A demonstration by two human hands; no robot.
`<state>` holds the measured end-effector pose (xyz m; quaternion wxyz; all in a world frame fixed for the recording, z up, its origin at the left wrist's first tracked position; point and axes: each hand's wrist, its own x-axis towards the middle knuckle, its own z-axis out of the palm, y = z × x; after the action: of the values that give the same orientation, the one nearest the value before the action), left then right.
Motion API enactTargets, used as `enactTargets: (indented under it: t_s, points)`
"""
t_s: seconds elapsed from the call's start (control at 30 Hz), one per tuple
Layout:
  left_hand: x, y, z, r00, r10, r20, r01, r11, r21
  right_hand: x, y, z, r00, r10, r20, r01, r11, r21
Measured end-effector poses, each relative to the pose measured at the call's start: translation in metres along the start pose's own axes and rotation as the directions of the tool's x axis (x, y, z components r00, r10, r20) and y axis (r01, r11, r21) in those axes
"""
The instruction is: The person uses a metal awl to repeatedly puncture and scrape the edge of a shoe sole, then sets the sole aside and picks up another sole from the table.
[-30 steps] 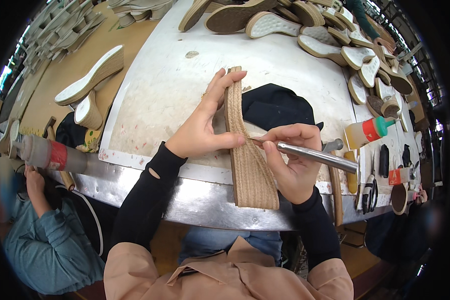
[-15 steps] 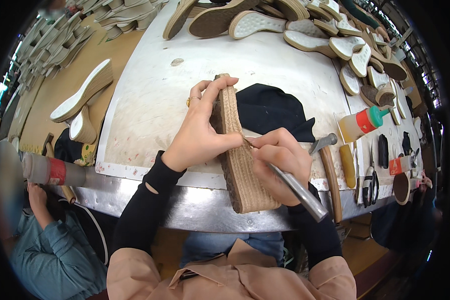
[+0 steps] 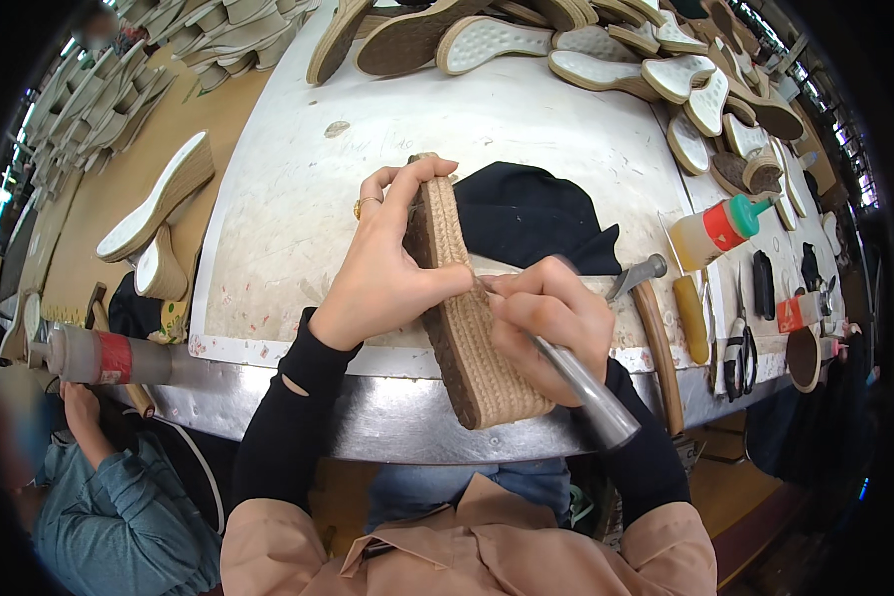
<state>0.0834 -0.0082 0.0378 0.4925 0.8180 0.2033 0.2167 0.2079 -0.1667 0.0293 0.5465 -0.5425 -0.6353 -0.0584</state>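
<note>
My left hand [image 3: 392, 258] grips a wedge shoe sole [image 3: 497, 363], its fingers over the far end and its thumb on the woven side. The sole stands on edge, with tan braided rope facing right and a dark brown tread facing left. In my right hand [image 3: 556, 318] is a slim tool with a metal handle [image 3: 591, 397], held like a pen. Its tip meets the braid near my left thumb; the tip's exact shape is too small to make out. A folded black cloth [image 3: 531, 219] lies just beyond my hands.
To the right lie a hammer [image 3: 656, 348], a yellow-handled tool [image 3: 690, 318], black-handled scissors [image 3: 737, 358] and a glue bottle [image 3: 715, 233]. More wedge soles [image 3: 591, 72] are heaped at the back. At left are a greyish bottle [image 3: 149, 356] and a seated person [image 3: 129, 507].
The view has shifted slightly. My left hand keeps its hold on the sole, and the tool's handle in my right hand has tilted a little, its butt end lower.
</note>
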Motion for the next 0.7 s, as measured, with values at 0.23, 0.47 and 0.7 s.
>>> enactTargets:
  t_s: [0.23,0.47,0.7]
  points:
    - [-0.007,-0.006,-0.008,0.994,0.068,0.089,-0.073,0.996,0.045,0.005,0.004,-0.014,0.889,0.432,-0.153,-0.319,0.824,0.469]
    - [-0.012,-0.019,-0.016,0.988,0.106,0.113,-0.076,0.966,-0.247,-0.004,0.002,0.003,0.586,0.763,0.273,-0.615,0.2,0.762]
    - [-0.013,-0.022,-0.017,0.974,0.19,0.126,-0.144,0.941,-0.306,-0.006,-0.001,0.011,0.534,0.733,0.422,-0.599,-0.025,0.8]
